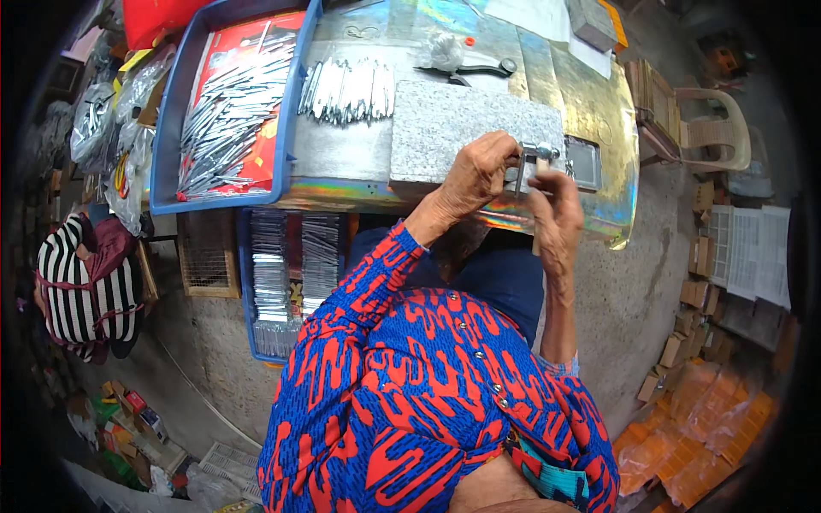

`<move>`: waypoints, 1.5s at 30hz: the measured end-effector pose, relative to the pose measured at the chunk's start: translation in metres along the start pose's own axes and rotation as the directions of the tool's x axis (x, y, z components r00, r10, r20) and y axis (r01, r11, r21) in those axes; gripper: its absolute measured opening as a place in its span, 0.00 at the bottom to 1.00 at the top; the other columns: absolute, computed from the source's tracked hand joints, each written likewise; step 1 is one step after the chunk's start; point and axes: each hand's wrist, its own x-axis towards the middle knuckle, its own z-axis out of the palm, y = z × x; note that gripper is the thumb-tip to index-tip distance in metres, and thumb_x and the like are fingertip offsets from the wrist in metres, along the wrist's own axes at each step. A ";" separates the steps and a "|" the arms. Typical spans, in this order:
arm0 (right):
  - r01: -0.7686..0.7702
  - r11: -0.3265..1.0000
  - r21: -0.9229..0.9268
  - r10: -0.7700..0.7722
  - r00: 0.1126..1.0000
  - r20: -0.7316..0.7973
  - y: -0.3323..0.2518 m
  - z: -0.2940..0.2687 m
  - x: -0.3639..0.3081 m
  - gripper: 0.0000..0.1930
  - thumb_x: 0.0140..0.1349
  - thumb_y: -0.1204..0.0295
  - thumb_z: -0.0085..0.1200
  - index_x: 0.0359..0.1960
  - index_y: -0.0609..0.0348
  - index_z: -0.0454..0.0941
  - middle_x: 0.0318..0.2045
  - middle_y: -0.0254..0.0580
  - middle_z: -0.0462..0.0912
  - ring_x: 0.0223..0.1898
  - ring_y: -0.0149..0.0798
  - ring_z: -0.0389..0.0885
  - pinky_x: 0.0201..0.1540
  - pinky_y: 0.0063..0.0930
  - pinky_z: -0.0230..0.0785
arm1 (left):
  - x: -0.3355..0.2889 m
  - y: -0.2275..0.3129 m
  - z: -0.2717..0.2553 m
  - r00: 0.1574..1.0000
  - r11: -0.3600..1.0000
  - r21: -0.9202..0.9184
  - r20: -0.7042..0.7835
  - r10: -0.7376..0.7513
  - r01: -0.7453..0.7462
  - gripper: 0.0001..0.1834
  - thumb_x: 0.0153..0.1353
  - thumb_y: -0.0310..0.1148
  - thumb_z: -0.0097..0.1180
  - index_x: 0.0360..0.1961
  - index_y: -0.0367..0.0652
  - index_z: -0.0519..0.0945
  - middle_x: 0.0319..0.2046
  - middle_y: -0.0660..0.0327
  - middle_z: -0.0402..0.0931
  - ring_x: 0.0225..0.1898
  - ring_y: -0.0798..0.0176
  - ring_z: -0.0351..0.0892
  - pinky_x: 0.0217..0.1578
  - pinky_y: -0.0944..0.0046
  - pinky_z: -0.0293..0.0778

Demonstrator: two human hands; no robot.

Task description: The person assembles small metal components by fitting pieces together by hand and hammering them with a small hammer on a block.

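My left hand is closed, its fingers pinching a thin metal rod at the right edge of a speckled stone block. My right hand, slightly blurred, is wrapped round the wooden handle of a small hammer. The hammer's shiny metal head lies right beside my left fingertips and the rod. Whether they touch, I cannot tell. Just right of the hammer is a grey rectangular metal tray. To the left of the block, a row of slim metal rods rests on the table.
A blue crate of loose metal rods stands at the table's left. Black-handled pliers and a plastic bag lie behind the block. Another blue crate of bundled rods sits below the table. A person in stripes is at far left.
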 end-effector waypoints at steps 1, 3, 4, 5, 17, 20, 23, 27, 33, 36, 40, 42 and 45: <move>0.007 0.999 -0.036 -0.010 0.995 -0.101 0.004 -0.008 -0.006 0.12 0.56 0.72 0.53 0.40 0.62 0.68 0.33 0.38 0.73 0.35 0.30 0.73 0.40 0.23 0.67 | 0.000 0.001 0.000 1.000 1.000 -0.001 0.001 -0.001 0.001 0.06 0.43 0.17 0.48 0.25 0.36 0.69 0.20 0.54 0.67 0.26 0.50 0.71 0.26 0.58 0.68; 0.030 0.984 -0.177 -0.059 0.986 -0.158 0.010 -0.019 -0.014 0.13 0.56 0.70 0.53 0.40 0.63 0.68 0.34 0.40 0.73 0.34 0.31 0.73 0.38 0.24 0.67 | 0.001 0.002 0.003 1.000 0.999 -0.035 0.016 -0.007 0.008 0.06 0.43 0.17 0.48 0.25 0.36 0.69 0.20 0.54 0.68 0.26 0.51 0.71 0.27 0.59 0.68; -0.037 0.954 -0.296 -0.012 0.987 -0.162 0.014 -0.024 -0.018 0.14 0.57 0.69 0.53 0.40 0.64 0.68 0.35 0.40 0.73 0.34 0.32 0.73 0.37 0.25 0.67 | 0.002 0.004 0.003 1.000 0.999 -0.049 0.008 -0.009 0.009 0.07 0.43 0.16 0.47 0.25 0.37 0.70 0.21 0.54 0.68 0.26 0.51 0.71 0.27 0.59 0.68; -0.106 0.905 -0.411 0.036 0.984 -0.174 0.017 -0.029 -0.023 0.14 0.57 0.68 0.53 0.40 0.64 0.67 0.35 0.41 0.73 0.33 0.33 0.73 0.35 0.26 0.67 | 0.001 0.001 0.005 1.000 0.999 -0.037 -0.025 0.013 -0.014 0.07 0.42 0.16 0.48 0.25 0.38 0.70 0.20 0.55 0.68 0.26 0.51 0.71 0.27 0.59 0.67; -0.332 0.930 0.157 0.341 0.939 -0.039 -0.014 -0.029 -0.025 0.12 0.62 0.66 0.47 0.30 0.65 0.72 0.17 0.27 0.64 0.16 0.20 0.58 0.16 0.15 0.51 | 0.001 0.001 0.001 0.998 0.997 -0.049 0.010 -0.056 0.056 0.05 0.45 0.18 0.52 0.24 0.36 0.71 0.21 0.55 0.68 0.25 0.53 0.71 0.25 0.62 0.67; 0.104 0.926 -0.363 -0.173 0.972 -0.161 -0.044 -0.035 -0.034 0.12 0.60 0.70 0.50 0.37 0.69 0.72 0.19 0.35 0.72 0.18 0.26 0.68 0.19 0.21 0.60 | 0.001 0.001 0.000 0.998 0.998 -0.039 0.016 -0.057 0.057 0.06 0.45 0.17 0.52 0.24 0.36 0.71 0.20 0.55 0.68 0.25 0.54 0.72 0.25 0.63 0.67; 0.346 0.836 -0.426 -0.469 0.854 -0.226 -0.067 -0.040 -0.047 0.11 0.59 0.71 0.51 0.39 0.66 0.73 0.21 0.41 0.74 0.19 0.27 0.70 0.21 0.23 0.62 | 0.000 -0.001 -0.002 0.999 0.999 -0.002 0.030 -0.032 0.032 0.05 0.48 0.16 0.51 0.27 0.35 0.72 0.21 0.57 0.68 0.23 0.62 0.72 0.25 0.70 0.67; 0.435 0.593 -0.677 -0.513 0.853 0.098 -0.032 -0.041 -0.031 0.07 0.57 0.73 0.51 0.35 0.63 0.72 0.17 0.47 0.72 0.15 0.41 0.73 0.18 0.30 0.62 | 0.002 0.002 0.001 0.999 0.999 -0.029 0.025 -0.040 0.041 0.05 0.48 0.16 0.51 0.27 0.35 0.72 0.21 0.57 0.69 0.23 0.61 0.72 0.25 0.70 0.67; 0.304 0.740 -0.601 -0.422 0.904 -0.063 -0.029 -0.034 -0.035 0.06 0.58 0.73 0.50 0.32 0.63 0.70 0.13 0.49 0.69 0.12 0.43 0.72 0.14 0.32 0.57 | -0.003 0.002 -0.002 1.000 1.000 -0.003 0.012 -0.029 0.029 0.05 0.45 0.18 0.53 0.24 0.36 0.71 0.21 0.56 0.69 0.24 0.54 0.72 0.25 0.63 0.68; 0.285 0.783 -0.553 -0.397 0.913 -0.092 -0.009 -0.033 -0.026 0.08 0.61 0.70 0.48 0.30 0.63 0.71 0.12 0.41 0.68 0.12 0.33 0.68 0.13 0.27 0.54 | 0.004 0.003 -0.004 0.999 0.999 0.017 0.025 -0.043 0.043 0.05 0.45 0.18 0.53 0.24 0.36 0.71 0.21 0.55 0.69 0.24 0.55 0.72 0.25 0.63 0.68; -0.255 0.962 0.098 0.265 0.958 -0.110 0.018 -0.028 -0.029 0.14 0.63 0.63 0.44 0.30 0.63 0.71 0.13 0.29 0.65 0.12 0.23 0.61 0.13 0.19 0.52 | 0.003 0.006 -0.004 0.995 0.994 -0.042 0.041 -0.096 0.098 0.03 0.49 0.18 0.51 0.26 0.35 0.72 0.22 0.57 0.70 0.24 0.61 0.73 0.25 0.68 0.68; -0.309 0.916 0.257 0.338 0.938 -0.079 0.027 -0.023 -0.028 0.16 0.64 0.61 0.43 0.30 0.63 0.71 0.14 0.27 0.64 0.13 0.21 0.58 0.13 0.17 0.52 | 0.000 0.001 -0.003 0.988 0.986 -0.068 0.042 -0.148 0.150 0.03 0.53 0.20 0.51 0.30 0.35 0.74 0.23 0.60 0.73 0.24 0.70 0.72 0.26 0.72 0.68; -0.354 0.851 0.388 0.375 0.927 0.024 0.035 -0.023 -0.025 0.17 0.64 0.59 0.42 0.30 0.63 0.71 0.14 0.31 0.64 0.13 0.22 0.62 0.14 0.18 0.54 | -0.001 -0.003 -0.003 0.956 0.952 -0.096 0.038 -0.289 0.292 0.04 0.54 0.23 0.52 0.32 0.35 0.76 0.22 0.63 0.74 0.24 0.72 0.72 0.27 0.73 0.69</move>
